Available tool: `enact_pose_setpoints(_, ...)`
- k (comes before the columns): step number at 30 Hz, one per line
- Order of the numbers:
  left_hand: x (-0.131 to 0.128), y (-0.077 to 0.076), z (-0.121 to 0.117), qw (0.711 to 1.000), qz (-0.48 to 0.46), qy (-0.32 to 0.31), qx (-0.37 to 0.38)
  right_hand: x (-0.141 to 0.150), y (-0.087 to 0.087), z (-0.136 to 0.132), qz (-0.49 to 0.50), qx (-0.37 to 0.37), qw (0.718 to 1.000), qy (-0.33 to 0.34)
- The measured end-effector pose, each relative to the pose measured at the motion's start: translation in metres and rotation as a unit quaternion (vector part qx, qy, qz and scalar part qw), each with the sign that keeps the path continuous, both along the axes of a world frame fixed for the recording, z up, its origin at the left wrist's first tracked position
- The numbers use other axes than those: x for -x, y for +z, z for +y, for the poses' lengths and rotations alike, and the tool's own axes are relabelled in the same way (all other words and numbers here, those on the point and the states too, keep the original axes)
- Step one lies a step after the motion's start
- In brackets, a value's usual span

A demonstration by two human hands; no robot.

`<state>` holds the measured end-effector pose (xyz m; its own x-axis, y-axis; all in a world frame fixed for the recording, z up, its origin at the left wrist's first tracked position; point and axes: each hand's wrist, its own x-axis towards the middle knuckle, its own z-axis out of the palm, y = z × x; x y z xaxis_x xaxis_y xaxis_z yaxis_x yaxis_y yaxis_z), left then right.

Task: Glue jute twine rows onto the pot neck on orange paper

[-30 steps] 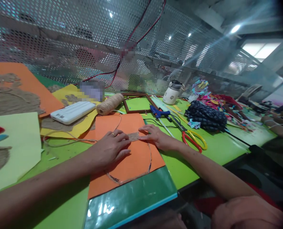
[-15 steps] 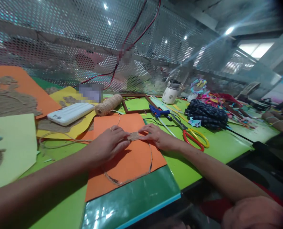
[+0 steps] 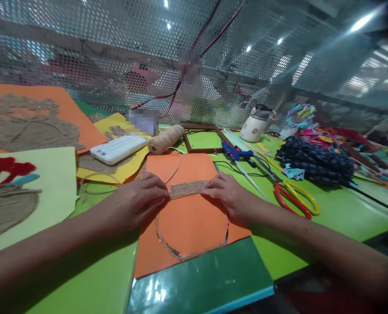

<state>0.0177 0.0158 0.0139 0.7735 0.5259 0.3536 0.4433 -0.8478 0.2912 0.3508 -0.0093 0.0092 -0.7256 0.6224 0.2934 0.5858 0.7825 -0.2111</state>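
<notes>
A flat band of jute twine rows (image 3: 189, 188) lies across the upper middle of an orange sheet (image 3: 194, 226). My left hand (image 3: 144, 198) has its fingertips closed at the band's left end. At the right end, my right hand (image 3: 231, 196) pinches it between thumb and fingers. Below the band a twine outline (image 3: 168, 248) curves round on the sheet, its right side partly behind my right hand. The sheet rests on a glossy green folder (image 3: 200, 279). Behind my left hand lies a jute twine spool (image 3: 166, 139), with a loose strand running onto the sheet.
A blue glue gun (image 3: 237, 152) and scissors with red and yellow handles (image 3: 295, 198) lie right of the sheet. A white power bank (image 3: 118, 149) and twine-decorated sheets (image 3: 54, 163) are at left. Further back stand a bottle (image 3: 255, 124), dark cloth (image 3: 314, 158) and a perforated metal screen (image 3: 115, 65).
My hands have spread apart toward the band's ends, so more of the twine band shows between them. The whole view has swung somewhat to the left.
</notes>
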Motion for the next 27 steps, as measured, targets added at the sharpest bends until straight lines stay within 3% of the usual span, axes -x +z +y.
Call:
enact_pose_setpoints(3,-0.001,0.002,-0.004,1.0,-0.022,0.004,-0.004,0.006,0.011,-0.001,-0.092,-0.023,0.995,0.019)
enact_pose_setpoints(8,-0.004,0.002,-0.007,0.999,-0.007,-0.029,-0.039,0.018,0.024,0.003,-0.161,-0.05,0.985,0.038)
enact_pose_setpoints(17,-0.008,-0.001,-0.002,0.989,0.058,-0.048,-0.128,0.028,0.019,0.003,-0.178,-0.074,0.98,0.051)
enact_pose_setpoints(27,0.006,0.009,-0.008,0.998,0.022,0.002,-0.055,0.029,0.017,0.002,-0.167,-0.076,0.982,0.049)
